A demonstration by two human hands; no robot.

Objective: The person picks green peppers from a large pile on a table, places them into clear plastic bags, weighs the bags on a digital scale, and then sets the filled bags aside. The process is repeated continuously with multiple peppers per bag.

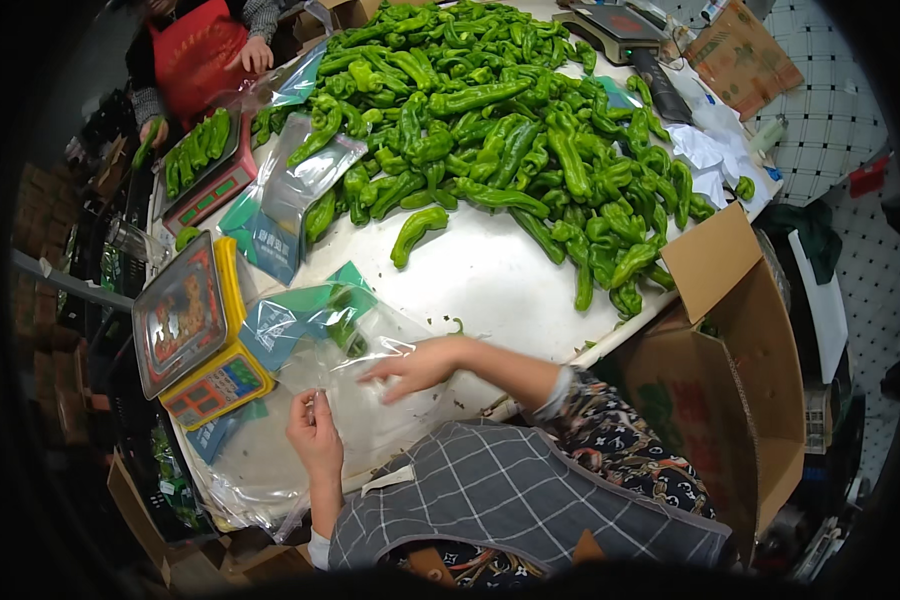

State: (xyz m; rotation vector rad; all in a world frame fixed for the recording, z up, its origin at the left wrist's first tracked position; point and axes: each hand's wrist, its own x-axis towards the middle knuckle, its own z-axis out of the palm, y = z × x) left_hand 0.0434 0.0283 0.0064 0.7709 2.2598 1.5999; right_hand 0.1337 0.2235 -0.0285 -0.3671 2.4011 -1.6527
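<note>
My left hand (315,433) pinches the edge of a clear plastic bag (345,394) near the table's front edge. My right hand (420,366), blurred, reaches over the bag with its fingers apart; whether it touches the film is hard to tell. The bag's far end has a blue-green printed panel (274,330) bearing writing. Through the film I see green peppers (345,322), partly hidden by print and glare. A yellow scale (217,397) stands left of my hands, a tray of red pieces under its clear top. One curved pepper (418,231) lies apart on the white table (457,270).
A large heap of green peppers (495,112) covers the far table. More printed bags (292,195) lie left, beside a red scale (210,180) loaded with peppers. Across the table, a person in a red apron (199,64) holds a pepper. An open cardboard box (720,405) stands at right.
</note>
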